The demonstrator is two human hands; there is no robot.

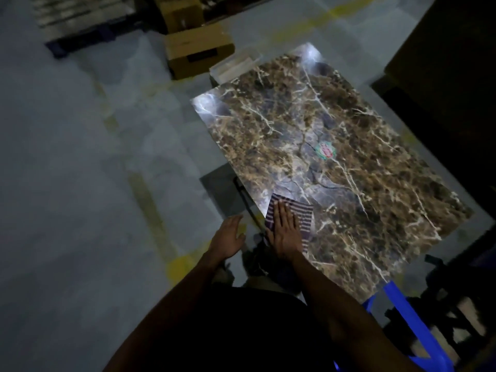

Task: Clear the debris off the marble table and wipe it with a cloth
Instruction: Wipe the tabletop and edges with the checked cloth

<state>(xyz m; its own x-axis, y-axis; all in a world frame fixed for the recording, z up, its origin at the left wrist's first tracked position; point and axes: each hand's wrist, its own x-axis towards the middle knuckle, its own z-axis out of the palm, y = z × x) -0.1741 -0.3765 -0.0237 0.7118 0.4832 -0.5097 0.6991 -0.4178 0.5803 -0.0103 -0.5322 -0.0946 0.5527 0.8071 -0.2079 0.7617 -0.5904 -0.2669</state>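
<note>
Both bare forearms reach from the frame's bottom toward twelve o'clock. The right hand lies palm down, its fingers straight and close together, pointing to about eleven o'clock. The left hand, at its nine o'clock, hangs in the air, fingers relaxed and slightly spread.

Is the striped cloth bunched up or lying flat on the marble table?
Flat. The striped cloth lies spread at the marble table's near edge, under the straight fingers of the right hand.
</note>
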